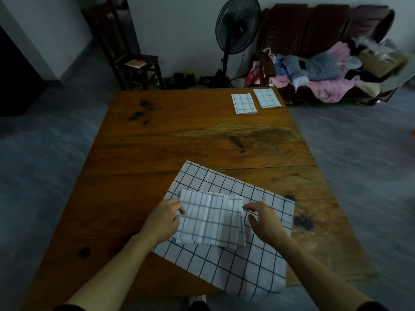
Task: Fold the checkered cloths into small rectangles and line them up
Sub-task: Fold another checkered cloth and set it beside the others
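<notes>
Item: partly folded checkered cloth (211, 218), a squarish packet lying between the two hands on top of a second, unfolded checkered cloth (224, 263) spread flat at the near end of the tabletop (179, 135).

Left hand (162, 219): fingers curled onto the packet's left edge, pinching or pressing it; the grip there appears closed on the fabric.

Right hand (262, 217): fingers spread and relaxed just beside the packet's right edge, grip open, holding nothing.

Finished pieces: two folded cloths (244, 103), (266, 98) side by side, far beyond the hands toward the right, well apart from the work.

Step in hand, as judged: one more fold to bring the packet down to the size of the finished pair. To do it well, pin the left edge, take both right corners together, carry them across so the grid lines meet, then flatten the crease. Lift only the packet; the spread cloth beneath could drag along.

Surroundings: standing fan (237, 25), wooden chair (134, 63), bench heaped with clothes (325, 70) beyond the tabletop.
</notes>
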The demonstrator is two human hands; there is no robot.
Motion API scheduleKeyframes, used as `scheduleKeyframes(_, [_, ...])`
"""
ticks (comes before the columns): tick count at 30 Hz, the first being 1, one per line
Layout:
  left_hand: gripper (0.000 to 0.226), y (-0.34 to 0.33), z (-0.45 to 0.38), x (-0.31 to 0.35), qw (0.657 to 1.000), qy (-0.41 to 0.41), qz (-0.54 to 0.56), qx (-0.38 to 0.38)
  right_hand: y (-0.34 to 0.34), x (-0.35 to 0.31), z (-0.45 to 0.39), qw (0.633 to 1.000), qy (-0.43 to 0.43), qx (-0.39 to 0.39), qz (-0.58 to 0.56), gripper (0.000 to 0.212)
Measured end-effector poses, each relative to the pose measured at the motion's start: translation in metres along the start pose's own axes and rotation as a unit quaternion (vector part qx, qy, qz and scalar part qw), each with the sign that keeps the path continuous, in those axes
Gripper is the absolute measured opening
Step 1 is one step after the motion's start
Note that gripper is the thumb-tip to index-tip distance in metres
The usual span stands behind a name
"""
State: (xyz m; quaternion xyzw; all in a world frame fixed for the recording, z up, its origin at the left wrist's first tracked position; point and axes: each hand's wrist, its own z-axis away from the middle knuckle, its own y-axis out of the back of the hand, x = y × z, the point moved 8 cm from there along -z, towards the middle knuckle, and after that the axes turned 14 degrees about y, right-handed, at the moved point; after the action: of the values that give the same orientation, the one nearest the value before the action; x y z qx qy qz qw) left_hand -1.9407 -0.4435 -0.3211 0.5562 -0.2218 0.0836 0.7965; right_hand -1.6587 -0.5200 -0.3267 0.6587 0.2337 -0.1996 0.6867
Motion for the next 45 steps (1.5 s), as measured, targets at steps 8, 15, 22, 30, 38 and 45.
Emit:
scheduleKeyframes(8, [0.022, -0.009, -0.038, 0.012, 0.999, -0.025, 0.004, -0.022, -0.01, 0.009, -0.021, 0.992, -0.115, -0.02, -0.05, 0.037])
scheduleKeyframes(15, [0.038, -0.033, -0.06, 0.015, 0.996, -0.053, -0.058, -0.049, -0.032, 0.023, -0.034, 0.969, -0.214, 0.0, -0.124, 0.038])
scheduleKeyframes(22, [0.043, -0.051, -0.061, 0.022, 0.986, -0.072, -0.132, -0.074, -0.034, 0.028, -0.043, 0.957, -0.24, 0.039, -0.161, 0.048])
scheduleKeyframes(30, [0.041, -0.054, -0.058, 0.02, 0.982, -0.072, -0.159, -0.072, -0.038, 0.042, -0.052, 0.95, -0.257, 0.033, -0.177, 0.039])
scheduleKeyframes(38, [0.038, -0.049, -0.054, 0.014, 0.993, -0.057, -0.092, -0.042, -0.027, 0.052, -0.058, 0.953, -0.239, 0.033, -0.181, 0.033])
scheduleKeyframes(45, [0.046, -0.019, -0.066, -0.014, 0.997, 0.06, -0.037, 0.016, -0.032, 0.051, -0.063, 0.966, -0.217, 0.006, -0.142, 0.031])
